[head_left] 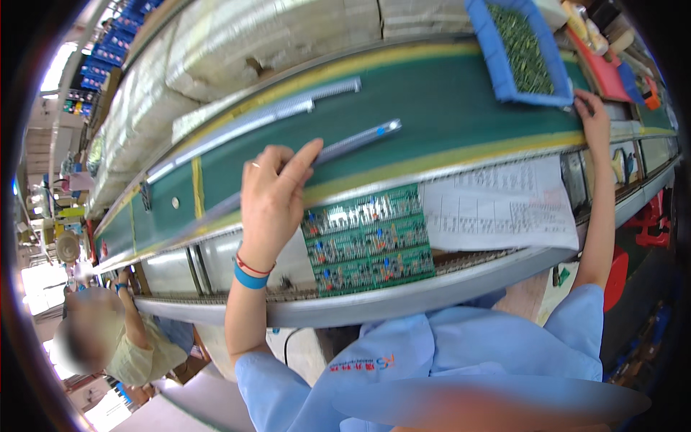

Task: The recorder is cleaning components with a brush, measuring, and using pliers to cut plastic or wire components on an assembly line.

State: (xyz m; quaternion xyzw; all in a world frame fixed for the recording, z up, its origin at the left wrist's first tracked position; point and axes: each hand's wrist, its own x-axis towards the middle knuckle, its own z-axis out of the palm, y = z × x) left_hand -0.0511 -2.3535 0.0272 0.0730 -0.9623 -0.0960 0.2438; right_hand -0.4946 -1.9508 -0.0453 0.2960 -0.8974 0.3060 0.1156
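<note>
My left hand (277,191) is closed around a long clear plastic component tube (360,140) with a blue spot near its far end. It holds the tube slanting above the green conveyor belt (425,101). At the near corner of a blue plastic bin (497,72), my right hand (594,119) has its fingers curled. Something small and pale shows at those fingertips, too small to make out. Many small green-and-silver parts (522,50) fill the bin. Just right of my left hand lies a green circuit board panel (368,241) populated with components.
More clear tubes (273,111) lie along the belt's far side. A printed paper sheet (500,205) lies right of the board panel. Pale wrapped blocks (273,43) line the back. A red tray (601,68) stands far right. Another person (137,338) is at the left.
</note>
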